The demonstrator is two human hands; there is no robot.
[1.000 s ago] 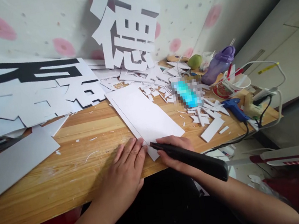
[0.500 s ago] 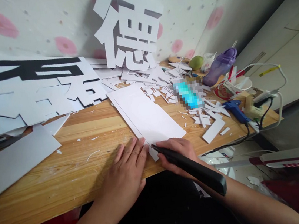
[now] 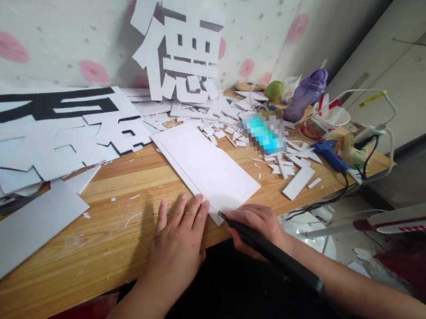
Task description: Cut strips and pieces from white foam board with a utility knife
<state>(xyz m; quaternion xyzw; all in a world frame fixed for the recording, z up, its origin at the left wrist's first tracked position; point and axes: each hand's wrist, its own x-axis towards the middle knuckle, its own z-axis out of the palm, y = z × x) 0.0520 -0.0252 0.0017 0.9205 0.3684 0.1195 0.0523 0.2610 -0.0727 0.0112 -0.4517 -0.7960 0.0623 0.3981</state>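
Observation:
A white foam board (image 3: 214, 164) lies on the table with a thin straight line along its left long edge. My right hand (image 3: 257, 227) is closed around a black utility knife (image 3: 275, 254), its tip at the line near the board's front corner. Flat on the table, my left hand (image 3: 179, 228) has its fingers spread, and its fingertips touch the board's left edge. The underside of the right hand's grip is hidden.
Cut white characters (image 3: 184, 52) lean on the wall; a printed sheet (image 3: 45, 107) lies left. Scraps (image 3: 227, 120), a purple bottle (image 3: 303, 95), a paper bowl (image 3: 319, 122) and a blue glue gun (image 3: 330, 155) with cables crowd the right. Another white board (image 3: 27, 230) lies front left.
The knife tip has drawn slightly back from the line toward the board's front corner, and the right hand moved a little down. The left hand stays at the edge. The view shifted slightly.

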